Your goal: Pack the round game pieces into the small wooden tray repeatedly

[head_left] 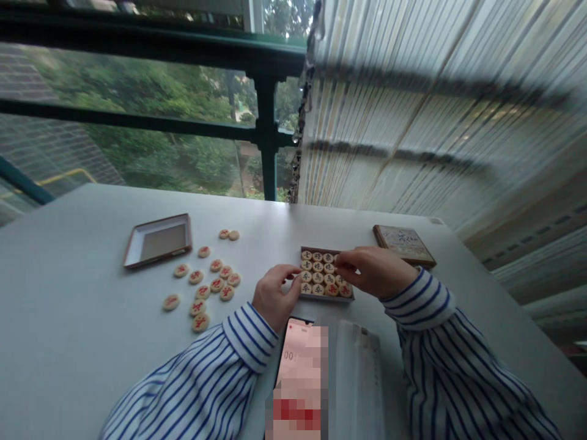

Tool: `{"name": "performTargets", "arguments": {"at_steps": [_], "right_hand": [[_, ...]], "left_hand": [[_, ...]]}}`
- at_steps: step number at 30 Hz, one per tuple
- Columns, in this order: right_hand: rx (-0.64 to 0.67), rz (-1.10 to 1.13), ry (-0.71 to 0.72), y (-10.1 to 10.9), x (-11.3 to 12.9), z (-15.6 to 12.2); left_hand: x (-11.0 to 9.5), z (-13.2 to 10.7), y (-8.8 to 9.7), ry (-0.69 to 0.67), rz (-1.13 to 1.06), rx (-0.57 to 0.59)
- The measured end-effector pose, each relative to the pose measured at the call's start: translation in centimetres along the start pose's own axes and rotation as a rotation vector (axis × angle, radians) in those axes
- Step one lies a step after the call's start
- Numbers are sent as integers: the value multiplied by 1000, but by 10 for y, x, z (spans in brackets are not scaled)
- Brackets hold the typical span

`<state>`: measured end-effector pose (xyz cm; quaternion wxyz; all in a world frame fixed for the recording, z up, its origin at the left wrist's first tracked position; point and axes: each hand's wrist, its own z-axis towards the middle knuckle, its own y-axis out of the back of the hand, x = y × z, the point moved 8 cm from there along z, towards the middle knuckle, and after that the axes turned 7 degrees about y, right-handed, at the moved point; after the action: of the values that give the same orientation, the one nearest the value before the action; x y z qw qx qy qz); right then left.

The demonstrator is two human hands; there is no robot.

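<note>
A small shallow box [304, 252] lies on the white table [73, 318], packed with round wooden game pieces [318, 277] bearing dark and red characters. My left hand [274, 293] rests at the box's left edge, fingers curled against the pieces there. My right hand [373, 269] reaches over the box's right side, thumb and fingers pinched together above the pieces; what they hold is hidden. Both sleeves are blue-and-white striped.
Several loose red-marked pieces [206, 284] are scattered left of the box. An upturned box lid [157, 240] lies further left, a printed flat box [403, 243] at the right. A phone [298, 360] lies near me. Window rails and a blind stand behind the table.
</note>
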<state>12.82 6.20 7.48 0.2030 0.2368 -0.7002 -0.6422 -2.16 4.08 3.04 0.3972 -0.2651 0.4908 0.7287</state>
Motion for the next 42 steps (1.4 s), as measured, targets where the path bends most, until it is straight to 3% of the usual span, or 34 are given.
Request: {"name": "performTargets", "arguments": {"at_steps": [5, 12, 20, 31, 37, 42], "right_hand": [[-46, 28, 29, 1, 4, 2], [-178, 54, 88, 15, 20, 3], [-345, 97, 105, 27, 33, 1], [-461, 219, 201, 35, 71, 0], [-382, 211, 278, 33, 105, 13], [-302, 158, 336, 34, 133, 25]], "left_hand": [[-10, -3, 2, -101, 22, -34], [-19, -5, 13, -131, 27, -66], [-26, -23, 58, -122, 32, -100], [13, -62, 124, -80, 216, -237], [29, -72, 146, -81, 328, -323], [40, -80, 152, -72, 446, -408]]}}
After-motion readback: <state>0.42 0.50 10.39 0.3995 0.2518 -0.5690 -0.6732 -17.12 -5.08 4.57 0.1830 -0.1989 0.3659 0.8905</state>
